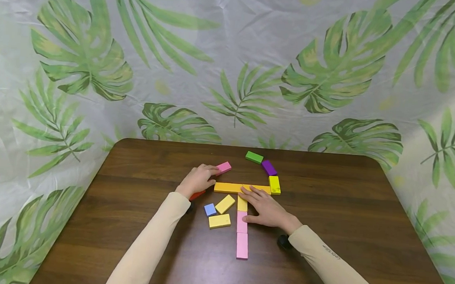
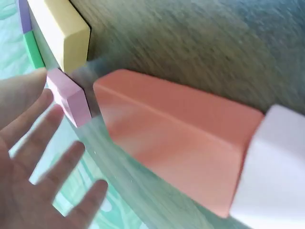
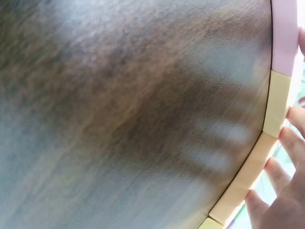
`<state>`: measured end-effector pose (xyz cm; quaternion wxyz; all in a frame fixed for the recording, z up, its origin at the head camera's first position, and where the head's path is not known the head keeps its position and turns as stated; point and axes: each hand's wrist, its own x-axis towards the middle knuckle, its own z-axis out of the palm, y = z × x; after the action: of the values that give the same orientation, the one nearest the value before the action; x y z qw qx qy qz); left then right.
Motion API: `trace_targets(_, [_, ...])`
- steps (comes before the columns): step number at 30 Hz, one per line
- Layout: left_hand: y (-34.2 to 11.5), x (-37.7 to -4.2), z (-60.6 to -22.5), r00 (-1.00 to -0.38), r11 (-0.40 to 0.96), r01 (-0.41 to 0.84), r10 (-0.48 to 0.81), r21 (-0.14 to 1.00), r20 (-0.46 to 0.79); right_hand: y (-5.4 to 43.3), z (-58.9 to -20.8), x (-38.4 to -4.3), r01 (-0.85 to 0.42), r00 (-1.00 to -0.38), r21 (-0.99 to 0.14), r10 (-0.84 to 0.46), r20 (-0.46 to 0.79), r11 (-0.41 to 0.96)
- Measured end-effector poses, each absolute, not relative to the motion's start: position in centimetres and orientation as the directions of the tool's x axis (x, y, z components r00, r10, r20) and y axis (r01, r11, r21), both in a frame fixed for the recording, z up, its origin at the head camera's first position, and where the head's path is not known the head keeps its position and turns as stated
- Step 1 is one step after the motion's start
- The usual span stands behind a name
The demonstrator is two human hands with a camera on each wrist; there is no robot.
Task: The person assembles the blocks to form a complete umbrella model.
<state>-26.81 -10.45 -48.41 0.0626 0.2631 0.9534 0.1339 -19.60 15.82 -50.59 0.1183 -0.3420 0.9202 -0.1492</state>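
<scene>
Bar point(image 1: 226, 188), flat, orange, under spread right hand point(image 1: 266, 208); left hand point(image 1: 198, 179) spread at pink cuboid point(image 1: 224, 168).

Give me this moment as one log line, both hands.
left hand: at far pink block | right hand: on orange bar | blue block: between hands

Head view faces forward and down from above the surface point(image 1: 364, 211); wrist views look across it close-up — the left shares the red block point(image 2: 176, 143) with head, the right the orange bar point(image 3: 245, 175).
</scene>
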Motion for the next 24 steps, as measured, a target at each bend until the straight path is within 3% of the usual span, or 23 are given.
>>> trace_targets(24, [-6.7, -29.6, -48.4, -0.881, 0.882, 0.378, 0.436, 0.281, -0.184, 15.8, -50.3, -19.4, -0.603, -0.732, -0.373, -0.675, -0.091, 0.705])
